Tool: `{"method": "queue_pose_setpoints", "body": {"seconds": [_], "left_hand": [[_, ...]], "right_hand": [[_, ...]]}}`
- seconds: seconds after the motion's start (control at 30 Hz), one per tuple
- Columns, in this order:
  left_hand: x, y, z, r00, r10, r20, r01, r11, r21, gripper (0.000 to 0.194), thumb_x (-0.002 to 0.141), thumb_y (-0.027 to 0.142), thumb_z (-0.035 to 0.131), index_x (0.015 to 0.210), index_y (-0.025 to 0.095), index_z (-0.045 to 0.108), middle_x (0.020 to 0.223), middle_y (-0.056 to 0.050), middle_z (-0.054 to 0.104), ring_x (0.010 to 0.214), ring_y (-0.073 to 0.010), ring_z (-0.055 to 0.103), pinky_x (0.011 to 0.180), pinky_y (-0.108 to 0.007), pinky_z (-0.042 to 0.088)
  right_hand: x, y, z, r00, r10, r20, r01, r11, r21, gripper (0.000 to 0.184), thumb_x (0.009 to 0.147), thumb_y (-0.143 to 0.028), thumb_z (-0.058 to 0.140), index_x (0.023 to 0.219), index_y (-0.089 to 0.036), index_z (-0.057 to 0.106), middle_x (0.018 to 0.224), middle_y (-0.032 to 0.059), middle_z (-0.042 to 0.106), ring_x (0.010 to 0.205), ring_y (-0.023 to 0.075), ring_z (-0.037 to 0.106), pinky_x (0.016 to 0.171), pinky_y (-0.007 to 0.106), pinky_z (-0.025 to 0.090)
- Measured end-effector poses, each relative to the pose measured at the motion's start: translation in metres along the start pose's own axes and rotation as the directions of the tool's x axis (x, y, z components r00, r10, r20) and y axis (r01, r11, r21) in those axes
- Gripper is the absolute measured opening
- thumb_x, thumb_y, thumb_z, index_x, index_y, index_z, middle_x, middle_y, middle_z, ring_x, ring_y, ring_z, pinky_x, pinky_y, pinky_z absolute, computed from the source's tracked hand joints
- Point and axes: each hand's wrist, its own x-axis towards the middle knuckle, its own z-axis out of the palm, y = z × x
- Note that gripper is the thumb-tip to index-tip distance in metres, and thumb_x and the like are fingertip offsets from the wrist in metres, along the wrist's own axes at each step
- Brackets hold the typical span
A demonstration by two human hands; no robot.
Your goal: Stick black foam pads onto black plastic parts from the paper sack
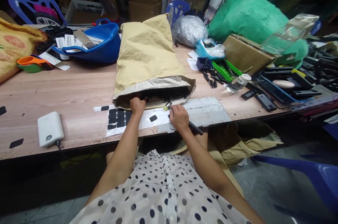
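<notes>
My left hand [137,106] is curled at the mouth of a large tan paper sack [148,48] lying on the table. Its fingertips are partly hidden there, and I cannot make out what they hold. Dark bristly-looking things [166,93] show inside the sack's opening. My right hand [180,116] is closed around a small hammer-like tool [195,128] with a black handle, a metal head and a yellow-green end. Beneath the hands lies a white backing sheet with black rounded stickers [120,117]. One loose black sticker [153,118] sits between my hands.
A white power bank [50,129] with a cable stands at left. Behind it is a blue basin [105,46] of papers. At right are a green tray [226,70], a clear bottle [238,83], a cardboard box [244,53] and many black parts [322,65].
</notes>
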Motion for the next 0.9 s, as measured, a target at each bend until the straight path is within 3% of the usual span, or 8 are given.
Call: {"method": "queue_pose_setpoints", "body": {"seconds": [0.07,0.17,0.27,0.33,0.37,0.6,0.77,0.9], "left_hand": [[-0.007,-0.003,-0.011,0.999,0.051,0.002,-0.051,0.999,0.01,0.019,0.075,0.033,0.074,0.083,0.016,0.073,0.07,-0.012,0.068,0.084,-0.0339,0.069,0.075,-0.04,0.052],[-0.029,-0.007,-0.029,0.963,0.267,0.036,-0.265,0.963,-0.049,0.018,0.08,0.034,0.07,0.09,0.019,0.073,0.078,-0.006,0.069,0.08,-0.024,0.066,0.076,-0.033,0.053],[-0.057,-0.014,-0.04,0.843,0.506,0.184,-0.481,0.861,-0.166,0.016,0.083,0.032,0.068,0.095,0.022,0.073,0.086,-0.003,0.071,0.08,-0.0187,0.064,0.075,-0.029,0.052],[-0.073,-0.02,-0.04,0.781,0.564,0.269,-0.529,0.826,-0.195,0.014,0.083,0.03,0.068,0.094,0.023,0.073,0.088,-0.003,0.071,0.082,-0.0191,0.064,0.076,-0.029,0.052],[-0.078,-0.023,-0.039,0.769,0.57,0.29,-0.536,0.822,-0.194,0.013,0.083,0.029,0.068,0.094,0.023,0.072,0.089,-0.003,0.071,0.084,-0.0197,0.064,0.077,-0.03,0.053],[-0.084,-0.037,-0.025,0.742,0.604,0.291,-0.567,0.797,-0.207,0.016,0.083,0.024,0.066,0.097,0.022,0.072,0.093,-0.005,0.068,0.09,-0.0214,0.064,0.086,-0.034,0.053],[-0.081,-0.038,-0.024,0.77,0.569,0.29,-0.515,0.822,-0.244,0.019,0.081,0.021,0.066,0.1,0.021,0.069,0.09,-0.003,0.066,0.084,-0.0191,0.063,0.078,-0.031,0.053],[-0.082,-0.038,-0.023,0.771,0.571,0.282,-0.515,0.82,-0.251,0.013,0.081,0.022,0.065,0.094,0.021,0.069,0.09,-0.002,0.066,0.083,-0.0187,0.062,0.077,-0.031,0.052]], "right_hand": [[0.0,0.0,0.0,1.0,0.001,0.0,-0.001,1.0,0.002,0.024,0.094,-0.019,0.051,0.11,-0.018,0.068,0.101,0.011,0.064,0.09,0.024,0.052,0.078,0.033,0.041],[0.0,-0.001,-0.001,1.0,0.015,0.011,-0.015,1.0,0.002,0.025,0.094,-0.019,0.051,0.111,-0.018,0.069,0.101,0.0115,0.064,0.091,0.0244,0.052,0.079,0.033,0.04],[0.0,-0.001,0.0,1.0,0.026,0.015,-0.026,1.0,0.001,0.025,0.094,-0.019,0.051,0.111,-0.018,0.069,0.101,0.0115,0.064,0.091,0.0246,0.052,0.079,0.033,0.04],[0.0,-0.002,0.0,0.999,0.032,0.008,-0.032,0.999,0.001,0.025,0.094,-0.019,0.05,0.111,-0.018,0.069,0.101,0.0115,0.064,0.091,0.0247,0.052,0.078,0.033,0.04],[0.0,-0.002,0.0,0.999,0.034,0.004,-0.034,0.999,0.001,0.025,0.094,-0.019,0.05,0.111,-0.018,0.069,0.101,0.0116,0.064,0.091,0.0247,0.052,0.078,0.034,0.04],[-0.001,-0.003,-0.002,0.999,0.032,-0.007,-0.032,0.999,0.008,0.025,0.093,-0.018,0.053,0.111,-0.018,0.071,0.101,0.0112,0.065,0.09,0.0237,0.053,0.078,0.033,0.042],[0.001,0.002,-0.005,0.999,0.033,0.016,-0.033,0.999,0.014,0.026,0.093,-0.017,0.053,0.112,-0.019,0.071,0.097,0.0105,0.066,0.089,0.0233,0.055,0.077,0.032,0.043],[-0.001,-0.001,-0.013,1.0,0.029,0.001,-0.029,0.992,0.124,0.028,0.097,-0.019,0.047,0.114,-0.02,0.07,0.098,0.0091,0.067,0.091,0.0216,0.059,0.078,0.03,0.048]]}}
